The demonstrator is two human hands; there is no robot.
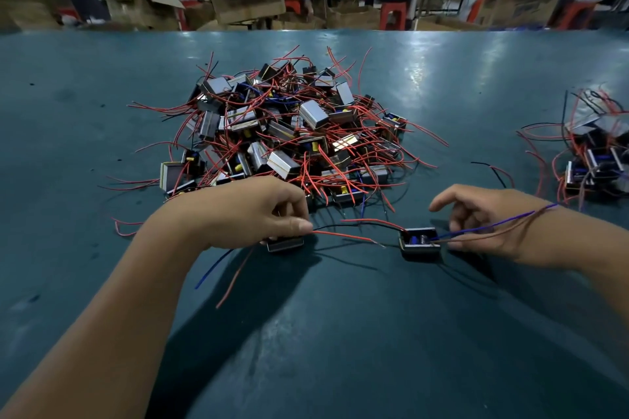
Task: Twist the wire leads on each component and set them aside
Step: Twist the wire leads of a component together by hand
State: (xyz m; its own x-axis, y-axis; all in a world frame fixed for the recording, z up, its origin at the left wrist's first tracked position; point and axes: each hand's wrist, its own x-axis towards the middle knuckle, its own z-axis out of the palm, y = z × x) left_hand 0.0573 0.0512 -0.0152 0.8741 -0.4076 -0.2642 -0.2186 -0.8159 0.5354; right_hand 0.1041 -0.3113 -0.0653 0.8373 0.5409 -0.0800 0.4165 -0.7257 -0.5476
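Teal matting covers the surface (442,316). The left hand (252,211) grips one component (285,243), fingers curled over it, thumb pinching at its red lead (343,236). The right hand (483,218) is relaxed and spread beside a second component (419,243), whose blue lead (493,226) crosses the wrist. The unprocessed pile (286,136) lies just beyond the hands; a smaller pile (595,153) sits at far right.

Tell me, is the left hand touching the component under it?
Touching: the head view shows the left hand with fingers curled round the component on the table.
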